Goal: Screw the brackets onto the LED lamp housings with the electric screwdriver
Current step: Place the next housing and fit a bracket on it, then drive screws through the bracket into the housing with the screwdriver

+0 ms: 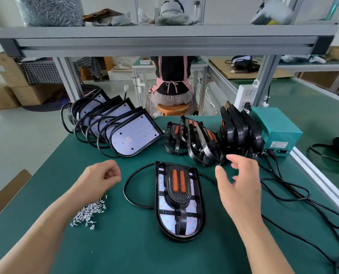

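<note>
- Cannot read the small print on the nearest LED board [134,135] or the label on the teal box [275,127].
- Finds the LED lamp housing [164,210] flat mid-surface, a bracket [179,186] with two orange strips on top.
- Shows the left hand [100,177] above the screws [89,212], fingers curled inward; cannot tell whether pinching anything.
- Shows the right hand [239,186] just right of the housing, fingers spread.
- Covers the surface [125,250] in green; loose brackets [202,141] behind, a person [172,80] on a stool [173,109] beyond.

We can't tell if the curled left hand [100,175] holds anything, the label on the teal box [277,125] is too small to read, cables [284,200] run off the btm-right edge & the shelf beam [164,42] hides the upper body of the seated person [171,82].
</note>
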